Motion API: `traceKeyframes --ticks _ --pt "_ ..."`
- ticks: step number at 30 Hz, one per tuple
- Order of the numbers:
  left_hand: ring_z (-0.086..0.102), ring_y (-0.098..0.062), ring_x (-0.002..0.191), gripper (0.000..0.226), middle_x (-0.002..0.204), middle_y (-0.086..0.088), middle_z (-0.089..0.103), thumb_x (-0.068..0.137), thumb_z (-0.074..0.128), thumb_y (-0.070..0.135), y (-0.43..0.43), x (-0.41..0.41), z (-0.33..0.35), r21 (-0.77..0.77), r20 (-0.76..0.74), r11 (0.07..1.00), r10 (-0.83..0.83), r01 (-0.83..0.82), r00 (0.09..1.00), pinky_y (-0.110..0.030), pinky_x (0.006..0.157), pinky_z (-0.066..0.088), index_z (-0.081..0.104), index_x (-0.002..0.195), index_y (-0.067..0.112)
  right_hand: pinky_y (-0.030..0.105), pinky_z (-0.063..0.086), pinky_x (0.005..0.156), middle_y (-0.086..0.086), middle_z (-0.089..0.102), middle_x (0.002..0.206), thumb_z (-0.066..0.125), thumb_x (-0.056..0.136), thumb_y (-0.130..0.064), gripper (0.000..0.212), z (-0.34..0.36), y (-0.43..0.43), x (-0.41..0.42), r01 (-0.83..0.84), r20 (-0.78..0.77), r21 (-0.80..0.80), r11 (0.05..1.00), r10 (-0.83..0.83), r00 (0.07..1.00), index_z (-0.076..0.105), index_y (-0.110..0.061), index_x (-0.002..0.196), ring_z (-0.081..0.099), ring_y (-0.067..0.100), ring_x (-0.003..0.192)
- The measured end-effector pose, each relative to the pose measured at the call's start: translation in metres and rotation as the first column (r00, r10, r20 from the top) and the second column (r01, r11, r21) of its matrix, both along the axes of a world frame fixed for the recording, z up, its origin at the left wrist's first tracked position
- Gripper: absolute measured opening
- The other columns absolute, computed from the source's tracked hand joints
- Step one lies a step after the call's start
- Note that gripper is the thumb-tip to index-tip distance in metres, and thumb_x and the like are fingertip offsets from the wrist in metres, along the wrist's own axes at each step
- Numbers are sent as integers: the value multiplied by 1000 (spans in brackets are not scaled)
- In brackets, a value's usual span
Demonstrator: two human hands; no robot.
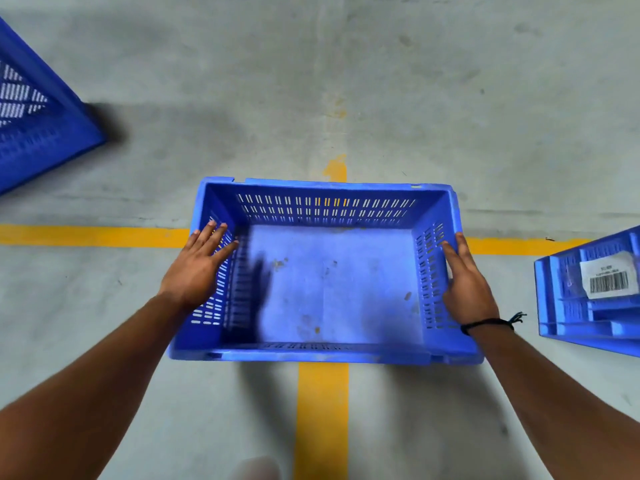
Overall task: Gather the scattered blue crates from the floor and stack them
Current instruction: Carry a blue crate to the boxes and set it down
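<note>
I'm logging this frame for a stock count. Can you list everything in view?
middle crate: one, blue, upright and empty, centre of view
left crate: one, blue, upper left edge, partly out of frame
right crate: one, blue, right edge, partly out of frame
barcode label: one, white, on the right crate
floor lines: two, yellow, crossing beneath the middle crate
floor: one, grey, all around
wristband: one, black, right wrist
left hand: one, bare, fingers straight on the middle crate's left wall
right hand: one, bare, fingers straight on its right wall
</note>
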State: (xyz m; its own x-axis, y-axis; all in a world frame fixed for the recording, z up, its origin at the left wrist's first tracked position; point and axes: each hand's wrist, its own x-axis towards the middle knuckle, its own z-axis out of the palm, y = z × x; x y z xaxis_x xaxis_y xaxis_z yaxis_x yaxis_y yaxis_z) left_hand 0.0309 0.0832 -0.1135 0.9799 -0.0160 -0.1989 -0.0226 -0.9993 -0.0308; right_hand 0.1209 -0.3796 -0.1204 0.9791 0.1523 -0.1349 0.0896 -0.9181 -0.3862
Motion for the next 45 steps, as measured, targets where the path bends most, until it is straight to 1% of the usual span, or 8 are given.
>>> traceKeyframes --ticks 4,6,9,12,22,28,36,45 --pt "16 -37 144 71 156 -14 23 80 55 15 9 -11 4 -92 181 979 195 -181 964 -35 118 -5 32 146 14 47 52 82 -4 10 159 57 88 -16 69 13 -7 10 16 55 -28 999 -15 998 25 -28 148 47 34 126" --pt "21 -39 142 76 156 -14 23 89 54 28 8 -10 5 -218 65 891 420 -398 905 -48 117 17 13 151 12 50 48 88 5 23 155 57 89 -34 73 16 -10 17 96 -27 -60 994 -98 995 16 -31 149 46 37 126" --pt "53 -47 114 77 140 -23 46 93 50 28 0 -3 8 -405 -141 703 583 -584 800 -50 88 45 -1 151 23 41 46 68 25 61 102 54 92 -29 79 13 1 23 143 -159 -70 987 -153 975 1 -32 151 59 41 89" --pt "59 -46 102 73 132 -25 52 94 45 22 -3 -3 11 -460 -145 654 612 -600 778 -48 80 48 0 150 27 36 38 62 18 51 73 50 94 -17 79 11 9 24 155 -165 -115 981 -173 971 -3 -27 151 53 37 71" --pt "60 -43 99 69 123 -24 58 93 44 16 1 3 78 -545 -112 618 617 -568 779 -46 79 49 7 150 23 42 40 67 30 57 81 50 94 -15 72 83 21 40 164 -59 -108 981 -171 983 7 -25 152 56 46 86" --pt "59 -46 97 65 116 -28 60 95 46 14 14 44 230 -554 -52 631 625 -543 779 -34 70 36 14 150 23 47 45 78 39 59 93 51 94 -17 71 234 34 69 219 -22 -47 975 -220 975 11 -28 151 56 50 92" --pt "58 -47 99 62 114 -30 60 94 48 14 38 88 464 -559 -11 656 605 -507 796 -41 74 43 19 148 24 41 45 75 35 60 99 50 94 -19 71 475 50 104 237 -22 -42 971 -238 971 9 -29 151 58 46 92" --pt "59 -45 101 59 118 -25 60 92 52 18 63 162 623 -587 28 690 539 -423 842 -34 71 38 27 145 24 41 46 83 32 59 112 50 94 -18 71 636 56 138 324 -16 -41 945 -325 946 10 -31 151 57 44 102"
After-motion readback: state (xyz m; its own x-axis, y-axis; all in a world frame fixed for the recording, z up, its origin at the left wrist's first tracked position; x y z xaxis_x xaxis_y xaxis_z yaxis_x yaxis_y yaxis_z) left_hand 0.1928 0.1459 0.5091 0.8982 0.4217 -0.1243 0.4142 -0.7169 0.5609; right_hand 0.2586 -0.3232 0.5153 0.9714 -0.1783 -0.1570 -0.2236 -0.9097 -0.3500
